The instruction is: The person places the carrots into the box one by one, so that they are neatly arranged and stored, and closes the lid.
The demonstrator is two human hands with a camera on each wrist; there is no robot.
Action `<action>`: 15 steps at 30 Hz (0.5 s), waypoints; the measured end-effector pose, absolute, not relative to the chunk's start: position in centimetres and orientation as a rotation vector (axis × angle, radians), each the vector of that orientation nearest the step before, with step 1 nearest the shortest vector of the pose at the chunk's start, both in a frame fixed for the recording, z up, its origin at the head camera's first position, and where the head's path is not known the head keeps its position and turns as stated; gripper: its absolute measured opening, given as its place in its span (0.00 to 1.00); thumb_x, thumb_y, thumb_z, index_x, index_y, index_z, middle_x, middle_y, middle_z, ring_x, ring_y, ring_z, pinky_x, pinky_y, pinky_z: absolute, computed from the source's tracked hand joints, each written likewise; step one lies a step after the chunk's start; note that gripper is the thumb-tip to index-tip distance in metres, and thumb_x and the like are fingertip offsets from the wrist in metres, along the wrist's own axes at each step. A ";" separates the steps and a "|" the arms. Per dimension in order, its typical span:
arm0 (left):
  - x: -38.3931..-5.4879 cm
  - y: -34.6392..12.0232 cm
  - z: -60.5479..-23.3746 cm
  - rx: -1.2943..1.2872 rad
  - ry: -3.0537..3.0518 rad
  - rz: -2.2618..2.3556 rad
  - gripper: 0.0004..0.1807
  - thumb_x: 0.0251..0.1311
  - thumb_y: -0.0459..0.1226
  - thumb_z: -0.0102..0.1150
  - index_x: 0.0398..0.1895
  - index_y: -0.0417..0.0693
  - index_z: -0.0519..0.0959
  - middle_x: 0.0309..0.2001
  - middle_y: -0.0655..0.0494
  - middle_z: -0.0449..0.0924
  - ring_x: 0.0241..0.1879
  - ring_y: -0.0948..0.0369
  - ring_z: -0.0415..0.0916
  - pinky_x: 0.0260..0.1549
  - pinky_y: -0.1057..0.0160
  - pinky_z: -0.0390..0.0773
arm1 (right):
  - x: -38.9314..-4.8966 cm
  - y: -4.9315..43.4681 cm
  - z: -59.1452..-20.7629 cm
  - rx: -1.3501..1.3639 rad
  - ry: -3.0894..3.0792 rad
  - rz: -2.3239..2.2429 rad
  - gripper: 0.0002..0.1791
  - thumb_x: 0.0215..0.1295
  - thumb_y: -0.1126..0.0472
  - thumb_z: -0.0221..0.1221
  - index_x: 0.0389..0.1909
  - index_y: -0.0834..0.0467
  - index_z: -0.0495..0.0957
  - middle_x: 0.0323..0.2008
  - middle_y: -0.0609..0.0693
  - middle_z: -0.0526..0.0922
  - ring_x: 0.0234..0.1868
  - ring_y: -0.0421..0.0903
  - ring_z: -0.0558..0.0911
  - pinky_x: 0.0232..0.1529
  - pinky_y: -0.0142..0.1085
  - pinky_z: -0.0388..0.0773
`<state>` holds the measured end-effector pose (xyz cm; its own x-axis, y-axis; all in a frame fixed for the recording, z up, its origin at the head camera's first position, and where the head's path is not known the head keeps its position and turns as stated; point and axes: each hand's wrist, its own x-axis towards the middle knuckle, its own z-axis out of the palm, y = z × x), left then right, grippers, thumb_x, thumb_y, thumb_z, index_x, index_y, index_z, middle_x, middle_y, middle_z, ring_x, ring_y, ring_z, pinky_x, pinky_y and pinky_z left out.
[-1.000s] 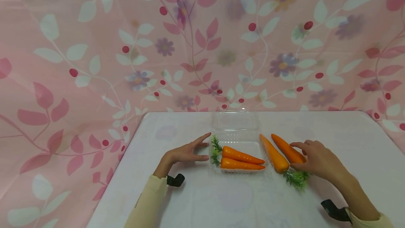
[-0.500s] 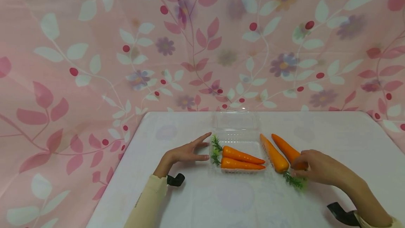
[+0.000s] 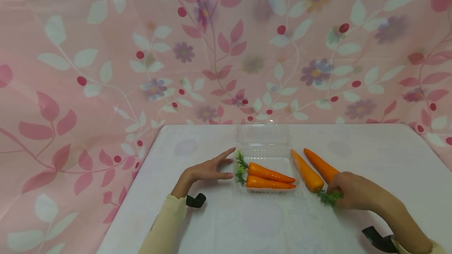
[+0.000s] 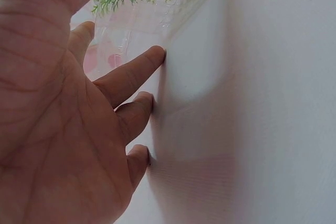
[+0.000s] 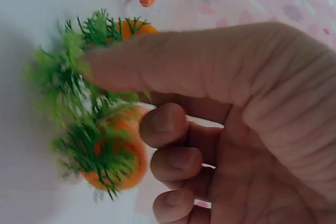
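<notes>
Fingers (image 5: 178,161) of the right hand (image 3: 356,191) are curled and grip the right carrot (image 3: 319,164) by its fat, leafy end. The white table (image 3: 254,222) is under it. The next carrot (image 3: 308,173) lies just beside it. The left hand (image 3: 211,169) has its fingers spread wide beside a clear box (image 3: 280,164). Two more carrots (image 3: 269,173) lie inside. Behind, the lid (image 3: 263,134) is up, near a pink flowery cloth (image 3: 226,46).
</notes>
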<state>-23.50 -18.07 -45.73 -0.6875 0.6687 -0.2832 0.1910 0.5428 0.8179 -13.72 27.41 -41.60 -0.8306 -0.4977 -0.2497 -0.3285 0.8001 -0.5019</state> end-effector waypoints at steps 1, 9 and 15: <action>-23.5 -18.1 -45.7 0.689 2.195 1.068 0.51 0.61 0.53 0.65 0.79 0.73 0.41 0.73 0.55 0.58 0.74 0.55 0.49 0.67 0.38 0.52 | -13.8 27.4 -41.7 -0.639 2.623 -0.630 0.10 0.47 0.67 0.71 0.30 0.50 0.87 0.23 0.39 0.73 0.27 0.40 0.68 0.29 0.35 0.69; -23.5 -18.0 -45.6 0.681 2.208 1.061 0.51 0.61 0.54 0.65 0.79 0.77 0.41 0.73 0.56 0.58 0.74 0.56 0.49 0.68 0.38 0.51 | -13.9 27.3 -42.5 -0.684 2.679 -0.678 0.12 0.59 0.56 0.68 0.18 0.45 0.80 0.16 0.36 0.66 0.20 0.34 0.64 0.22 0.31 0.62; -23.5 -18.1 -45.7 0.683 2.203 1.061 0.51 0.61 0.54 0.65 0.79 0.74 0.41 0.73 0.56 0.58 0.74 0.56 0.49 0.67 0.38 0.52 | -13.7 27.0 -42.7 -0.553 2.699 -0.670 0.23 0.58 0.45 0.68 0.10 0.47 0.71 0.12 0.36 0.57 0.15 0.34 0.62 0.19 0.29 0.56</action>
